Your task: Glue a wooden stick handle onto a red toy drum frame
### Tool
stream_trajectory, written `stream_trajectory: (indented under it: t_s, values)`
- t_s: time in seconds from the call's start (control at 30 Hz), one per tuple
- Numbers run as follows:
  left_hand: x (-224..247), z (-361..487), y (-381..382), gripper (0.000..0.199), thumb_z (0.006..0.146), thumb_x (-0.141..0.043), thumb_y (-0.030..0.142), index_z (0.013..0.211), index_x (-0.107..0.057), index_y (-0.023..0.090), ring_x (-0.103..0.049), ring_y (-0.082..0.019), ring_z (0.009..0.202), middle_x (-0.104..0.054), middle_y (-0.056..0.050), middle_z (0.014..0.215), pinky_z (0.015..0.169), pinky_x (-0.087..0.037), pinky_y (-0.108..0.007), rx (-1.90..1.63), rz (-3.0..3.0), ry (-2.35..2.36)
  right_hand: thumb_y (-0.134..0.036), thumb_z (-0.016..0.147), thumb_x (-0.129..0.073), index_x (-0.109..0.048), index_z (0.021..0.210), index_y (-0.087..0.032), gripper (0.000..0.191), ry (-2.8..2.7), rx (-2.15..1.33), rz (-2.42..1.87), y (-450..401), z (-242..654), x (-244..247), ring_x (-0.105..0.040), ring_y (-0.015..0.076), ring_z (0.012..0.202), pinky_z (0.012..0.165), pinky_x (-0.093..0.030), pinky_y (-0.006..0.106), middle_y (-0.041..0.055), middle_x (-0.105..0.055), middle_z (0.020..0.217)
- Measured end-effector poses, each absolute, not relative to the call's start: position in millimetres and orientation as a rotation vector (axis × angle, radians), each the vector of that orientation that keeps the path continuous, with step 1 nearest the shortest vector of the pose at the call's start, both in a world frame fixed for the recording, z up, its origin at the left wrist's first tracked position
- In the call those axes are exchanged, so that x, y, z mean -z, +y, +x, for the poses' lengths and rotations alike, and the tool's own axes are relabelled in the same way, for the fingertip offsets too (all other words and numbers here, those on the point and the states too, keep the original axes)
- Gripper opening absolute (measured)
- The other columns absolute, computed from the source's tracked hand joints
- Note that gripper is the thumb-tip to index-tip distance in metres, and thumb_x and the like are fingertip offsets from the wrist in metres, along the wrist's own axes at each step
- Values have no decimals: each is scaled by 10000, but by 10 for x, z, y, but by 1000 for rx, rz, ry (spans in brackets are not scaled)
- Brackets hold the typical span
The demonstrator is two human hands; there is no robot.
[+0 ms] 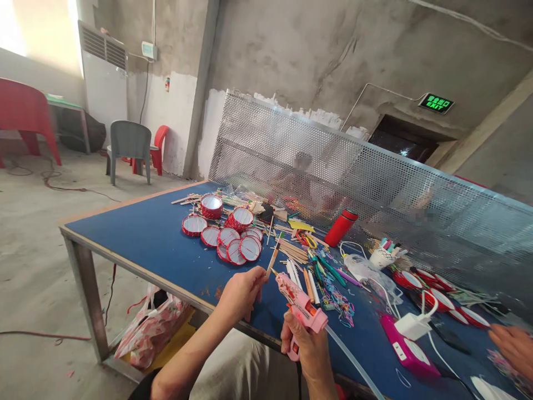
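Observation:
My left hand (pixel 245 291) is closed, pinching a thin wooden stick (pixel 273 256) upright near the table's front edge. My right hand (pixel 308 347) is wrapped round the handle of a pink glue gun (pixel 300 304), and a long translucent glue stick (pixel 352 358) trails from its back. The gun's nozzle points at the stick, close beside it; whether they touch I cannot tell. Beyond my left hand lie several round red-rimmed discs (pixel 250 248) with pale faces, some stacked. Loose wooden sticks (pixel 295 251) and white and orange pens (pixel 308 284) are scattered past the gun.
On the blue table (pixel 154 244) stand a red bottle (pixel 340 228) and a pen cup (pixel 381 256). A magenta power strip (pixel 408 349) with a white charger (pixel 416 322) lies right. Another person's hand (pixel 514 344) is at the right edge. A perforated metal screen (pixel 333 161) borders the back.

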State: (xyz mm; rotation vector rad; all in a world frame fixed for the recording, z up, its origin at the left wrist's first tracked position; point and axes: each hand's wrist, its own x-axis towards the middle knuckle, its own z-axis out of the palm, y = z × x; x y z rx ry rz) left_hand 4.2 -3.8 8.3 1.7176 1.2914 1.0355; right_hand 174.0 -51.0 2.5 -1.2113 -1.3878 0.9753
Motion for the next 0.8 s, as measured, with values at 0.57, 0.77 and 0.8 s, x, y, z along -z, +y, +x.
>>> stream_trajectory:
  t_s: [0.57,0.77,0.8]
  values:
    - [-63,53,-9,266,940,-305,406,779,-443,246,-502,-90,310,-584,78,546,420,-369,-180,-1047,1720,1295,-679,709,-675,-536,521,-165,564,-1377,-1000,-1180,-510,1741,-34,-469,66,340,375,-307,177,-26,-489,403]
    - [-106,52,-38,248,930,-321,384,772,-450,245,-505,-96,318,-591,70,535,426,-372,-184,-1032,1719,1308,-663,710,-684,-538,532,-166,548,-1366,-1007,-1170,-506,1741,-25,-473,69,337,364,-311,174,-29,-489,409]
    - [-112,52,-42,247,930,-321,380,773,-454,245,-503,-97,317,-592,69,534,425,-370,-184,-1029,1719,1311,-659,713,-684,-540,536,-167,543,-1366,-1008,-1171,-504,1741,-23,-472,70,335,362,-311,174,-30,-488,407]
